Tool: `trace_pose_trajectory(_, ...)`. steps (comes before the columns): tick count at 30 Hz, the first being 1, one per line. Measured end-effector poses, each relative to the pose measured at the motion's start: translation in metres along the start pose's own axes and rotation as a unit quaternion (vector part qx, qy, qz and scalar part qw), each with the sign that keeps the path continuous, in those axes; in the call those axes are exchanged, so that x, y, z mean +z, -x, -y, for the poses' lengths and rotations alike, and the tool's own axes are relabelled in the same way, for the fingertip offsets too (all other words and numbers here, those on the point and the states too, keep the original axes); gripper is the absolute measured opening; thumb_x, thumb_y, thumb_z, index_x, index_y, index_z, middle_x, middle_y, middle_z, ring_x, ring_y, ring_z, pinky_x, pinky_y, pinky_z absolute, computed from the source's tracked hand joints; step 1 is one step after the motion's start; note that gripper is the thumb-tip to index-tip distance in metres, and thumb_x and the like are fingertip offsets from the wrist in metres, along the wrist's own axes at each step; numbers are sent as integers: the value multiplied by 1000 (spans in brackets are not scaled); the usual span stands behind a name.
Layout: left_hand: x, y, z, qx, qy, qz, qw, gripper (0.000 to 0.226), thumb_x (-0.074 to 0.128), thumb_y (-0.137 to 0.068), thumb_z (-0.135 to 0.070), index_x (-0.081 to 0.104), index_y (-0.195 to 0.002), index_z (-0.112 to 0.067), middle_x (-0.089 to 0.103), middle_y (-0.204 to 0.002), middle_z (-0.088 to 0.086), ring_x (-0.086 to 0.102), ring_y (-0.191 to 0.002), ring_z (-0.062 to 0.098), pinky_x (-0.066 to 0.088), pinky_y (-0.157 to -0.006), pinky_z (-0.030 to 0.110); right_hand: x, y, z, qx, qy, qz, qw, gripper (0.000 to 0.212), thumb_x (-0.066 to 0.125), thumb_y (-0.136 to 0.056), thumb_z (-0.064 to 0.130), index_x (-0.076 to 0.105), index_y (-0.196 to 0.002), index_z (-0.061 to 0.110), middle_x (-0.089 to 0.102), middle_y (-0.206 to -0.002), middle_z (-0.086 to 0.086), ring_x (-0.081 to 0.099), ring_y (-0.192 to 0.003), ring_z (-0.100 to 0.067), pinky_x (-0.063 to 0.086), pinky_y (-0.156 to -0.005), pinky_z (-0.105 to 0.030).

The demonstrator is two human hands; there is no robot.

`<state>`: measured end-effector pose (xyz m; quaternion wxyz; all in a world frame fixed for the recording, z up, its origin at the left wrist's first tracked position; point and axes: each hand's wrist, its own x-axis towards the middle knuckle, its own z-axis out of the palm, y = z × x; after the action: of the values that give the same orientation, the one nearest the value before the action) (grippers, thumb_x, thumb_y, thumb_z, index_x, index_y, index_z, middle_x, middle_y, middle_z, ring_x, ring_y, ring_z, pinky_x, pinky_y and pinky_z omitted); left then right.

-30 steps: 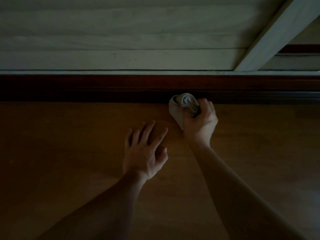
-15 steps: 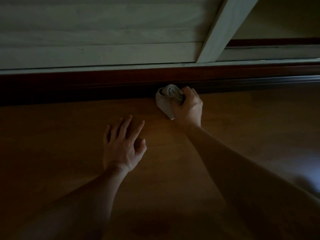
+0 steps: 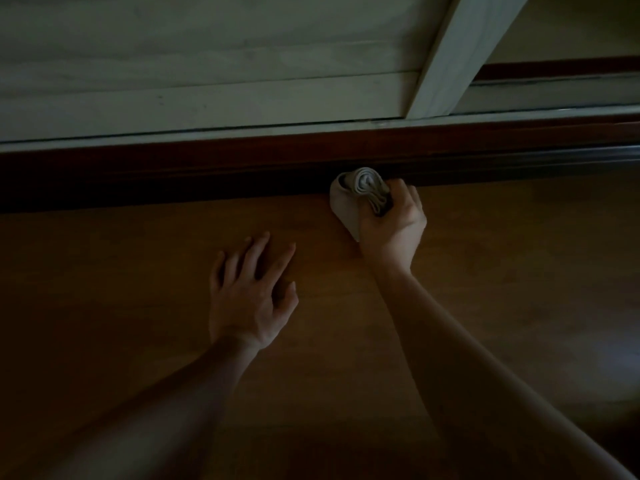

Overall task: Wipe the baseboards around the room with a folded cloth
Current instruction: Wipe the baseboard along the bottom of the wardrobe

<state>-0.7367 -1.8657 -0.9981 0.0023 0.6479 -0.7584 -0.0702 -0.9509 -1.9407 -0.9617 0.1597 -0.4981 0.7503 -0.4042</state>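
Cloth (image 3: 349, 202), gripped in right hand (image 3: 394, 226), seemingly touches dark baseboard (image 3: 207, 171).

My left hand (image 3: 249, 299) is resting on the floor (image 3: 519, 271), at 8 o'clock from my right hand (image 3: 394, 226), which is holding the folded cloth (image 3: 348, 202) against the baseboard (image 3: 207, 174) at 12 o'clock; a slatted panel (image 3: 207, 81) is standing behind it.

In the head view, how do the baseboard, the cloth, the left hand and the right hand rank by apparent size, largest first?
1. baseboard, across the whole frame.
2. left hand, spread and nearer.
3. right hand and cloth: look alike, so unranked.
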Motion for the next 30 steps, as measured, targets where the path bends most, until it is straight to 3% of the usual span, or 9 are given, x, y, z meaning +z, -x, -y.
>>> trace_pose_trajectory(5, -1, -1, -1, 5, -12, 4, 1000, 59, 35, -93, -58, 35, -150, -46, 26, -162, -2, 25, -146, 27, 19, -118, 58, -2, -5, -1, -49, -12, 51, 997, 17, 69, -82, 15, 61, -93, 5, 58, -90, -6, 51, -75, -13, 39, -62, -23)
trace_pose_trajectory(12, 1, -1, 0, 4, -27, 5, 1000, 59, 33, -94, -59, 31, -151, -48, 25, -162, -3, 25, -145, 27, 20, -117, 57, -18, -15, -24, -14, 3, -8, 1000, 15, 69, -83, 17, 61, -90, 7, 59, -88, -4, 47, -71, -7, 29, -58, -6)
trace_pose_trajectory(17, -5, 0, -4, -5, -25, 15, 1000, 59, 30, -94, -58, 32, -152, -47, 26, -162, -3, 25, -146, 28, 19, -119, 57, -21, -21, -26, -71, -2, 54, 996, 21, 68, -84, 21, 63, -97, 4, 61, -94, -8, 54, -79, -16, 40, -64, -24)
trace_pose_trajectory(21, -10, 1, -7, -11, -22, 28, 999, 59, 26, -95, -59, 31, -153, -47, 25, -162, -3, 25, -146, 28, 19, -119, 57, -26, -21, -32, -55, 0, 14, 998, 21, 68, -84, 18, 61, -96, 2, 59, -93, -8, 51, -77, -15, 37, -65, -26)
trace_pose_trajectory(26, -16, 3, -10, -10, -22, 32, 999, 59, 25, -96, -58, 35, -152, -45, 28, -162, -2, 24, -147, 27, 17, -120, 57, -19, -19, -22, -105, -20, 73, 992, 19, 69, -85, 19, 61, -94, 4, 58, -92, -8, 53, -77, -17, 44, -61, -31)
trace_pose_trajectory(30, -15, 5, -15, -32, -8, 25, 999, 61, 19, -97, -60, 37, -153, -41, 32, -161, -2, 28, -145, 28, 20, -120, 56, -27, -26, -34, -123, -11, 64, 990, 20, 70, -84, 19, 61, -94, 4, 59, -92, -8, 55, -78, -19, 44, -62, -31)
